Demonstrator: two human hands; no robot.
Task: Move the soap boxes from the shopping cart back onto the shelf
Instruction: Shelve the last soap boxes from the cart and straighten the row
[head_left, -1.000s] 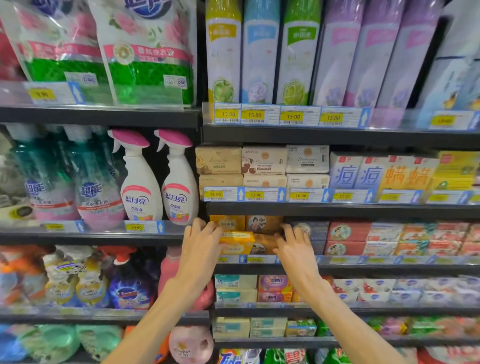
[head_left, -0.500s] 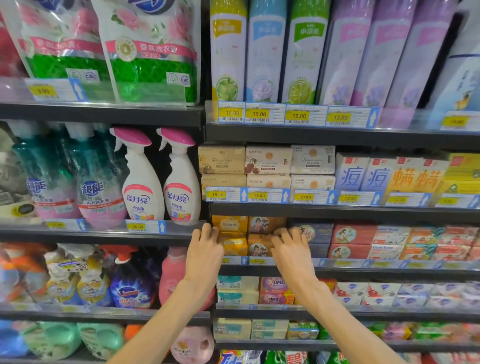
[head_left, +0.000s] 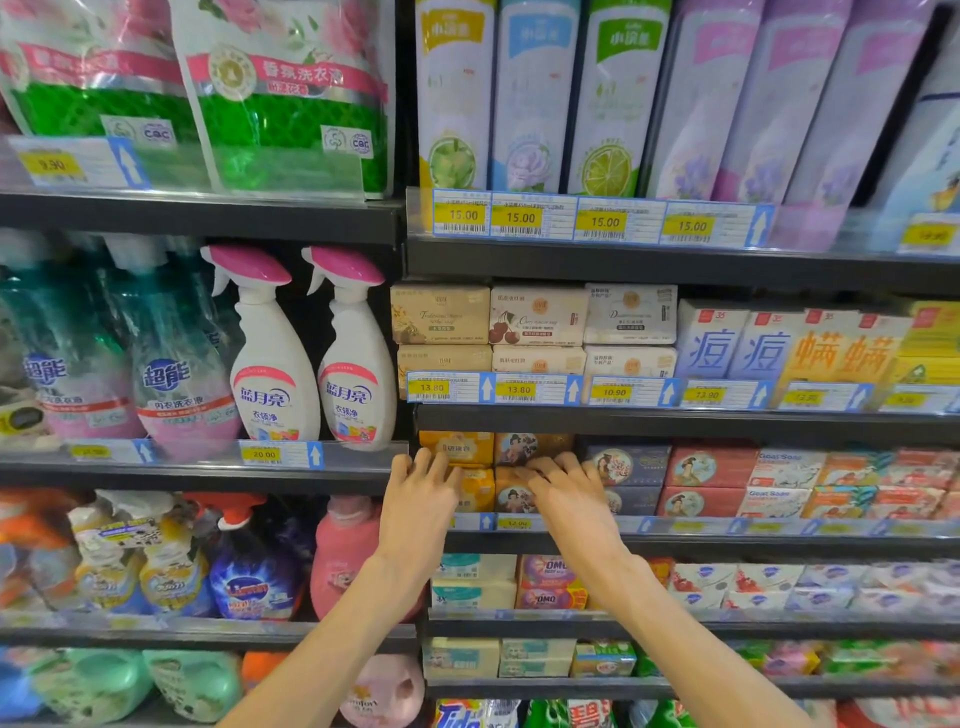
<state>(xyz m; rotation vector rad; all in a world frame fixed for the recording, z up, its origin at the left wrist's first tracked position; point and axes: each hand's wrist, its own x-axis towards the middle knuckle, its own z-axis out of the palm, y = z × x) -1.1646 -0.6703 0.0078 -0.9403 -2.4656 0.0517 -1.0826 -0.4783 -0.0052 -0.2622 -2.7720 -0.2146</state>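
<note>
While both arms reach up from the bottom of the frame, I see my left hand (head_left: 422, 493) laid with straight fingers against the yellow soap boxes (head_left: 470, 470) at centre frame, and my right hand (head_left: 563, 486) beside it, fingers bent over the brown soap boxes (head_left: 511, 488) carrying a portrait. Both stacks sit on the soap shelf (head_left: 727, 543) just right of the upright, below the 13.80 price tags (head_left: 472, 388) and right of the white spray bottles (head_left: 311, 358).
</note>
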